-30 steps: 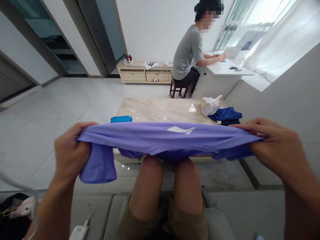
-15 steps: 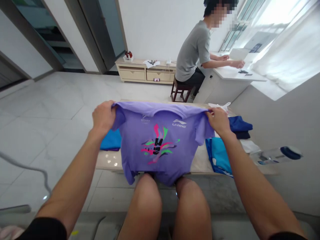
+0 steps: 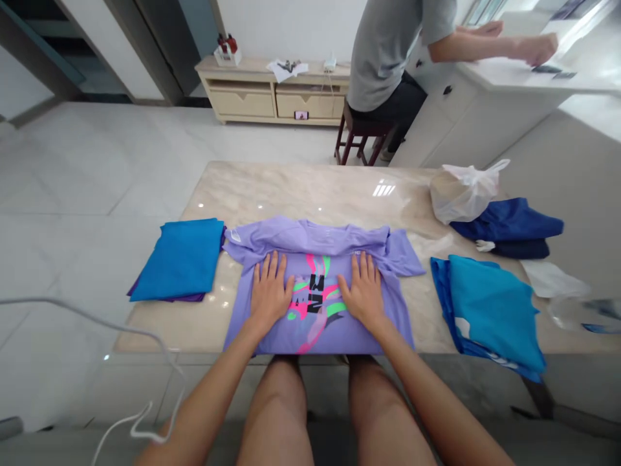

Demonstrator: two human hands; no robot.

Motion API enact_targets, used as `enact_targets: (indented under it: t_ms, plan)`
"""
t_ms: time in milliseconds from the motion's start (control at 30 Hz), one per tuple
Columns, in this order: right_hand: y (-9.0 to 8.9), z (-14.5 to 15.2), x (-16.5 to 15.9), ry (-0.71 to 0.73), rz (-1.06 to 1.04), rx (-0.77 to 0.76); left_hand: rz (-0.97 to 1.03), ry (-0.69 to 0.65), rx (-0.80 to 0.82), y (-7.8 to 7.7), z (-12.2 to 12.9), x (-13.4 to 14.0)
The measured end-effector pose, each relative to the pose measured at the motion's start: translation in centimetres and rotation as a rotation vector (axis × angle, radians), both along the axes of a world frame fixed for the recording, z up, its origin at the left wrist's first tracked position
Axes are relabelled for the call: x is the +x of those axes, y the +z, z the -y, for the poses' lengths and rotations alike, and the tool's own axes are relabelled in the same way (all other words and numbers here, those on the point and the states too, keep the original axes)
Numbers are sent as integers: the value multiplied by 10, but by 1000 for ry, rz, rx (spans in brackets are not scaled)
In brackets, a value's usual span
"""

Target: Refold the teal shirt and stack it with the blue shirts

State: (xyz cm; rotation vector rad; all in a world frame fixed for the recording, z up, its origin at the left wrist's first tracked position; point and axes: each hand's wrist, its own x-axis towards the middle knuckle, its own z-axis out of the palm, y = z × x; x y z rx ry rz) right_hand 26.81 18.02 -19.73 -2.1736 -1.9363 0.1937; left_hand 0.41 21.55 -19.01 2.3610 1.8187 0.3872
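A purple T-shirt (image 3: 272, 330) with a pink, green and black print lies front up on the marble-topped table (image 3: 291, 184). Its collar side points away from me and is rumpled, with a fold across the chest. My left hand (image 3: 272, 291) rests flat on the shirt, left of the print, fingers spread. On the print's other side, my right hand (image 3: 361, 290) also presses flat with fingers apart. Neither hand grips the cloth. The lower hem reaches the table's near edge, above my knees.
Left of the shirt is a folded blue garment (image 3: 182, 259) on purple cloth. To the right lie folded turquoise clothes (image 3: 495, 307), dark blue clothes (image 3: 514, 220), a white plastic bag (image 3: 463, 191) and a clear bottle (image 3: 577, 315). A person (image 3: 388, 58) sits on a stool beyond the table.
The T-shirt, held up by its shoulders before, now lies on the table. Both hands have let go of the shoulders and come down onto its front. My view has tilted downward.
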Motion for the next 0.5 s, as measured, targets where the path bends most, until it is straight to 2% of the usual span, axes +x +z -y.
enact_targets:
  t_ms: [100, 200, 267, 300, 333, 400, 433, 500]
  plan:
    - [5, -74, 22, 13, -8, 13, -9, 13, 23, 2, -69, 15]
    - [9, -149, 30, 20, -40, 14, -9, 25, 26, 1, -138, 31]
    - [11, -178, 24, 23, -53, 20, 29, 29, 14, 1, -161, 36]
    - [12, -181, 19, 27, -61, 31, 64, 34, 16, 2, -161, 36]
    - [15, -177, 13, 36, -77, 51, 108, 36, 26, 2, -152, 34]
    - [25, -141, 0, 69, -155, 125, 216, 28, 81, 6, -108, 22]
    - [36, -111, -5, 88, -224, 175, 276, 7, 106, 10, -76, 13]
    - [67, -36, -11, 107, -412, 261, 427, 48, 78, 24, 0, -11]
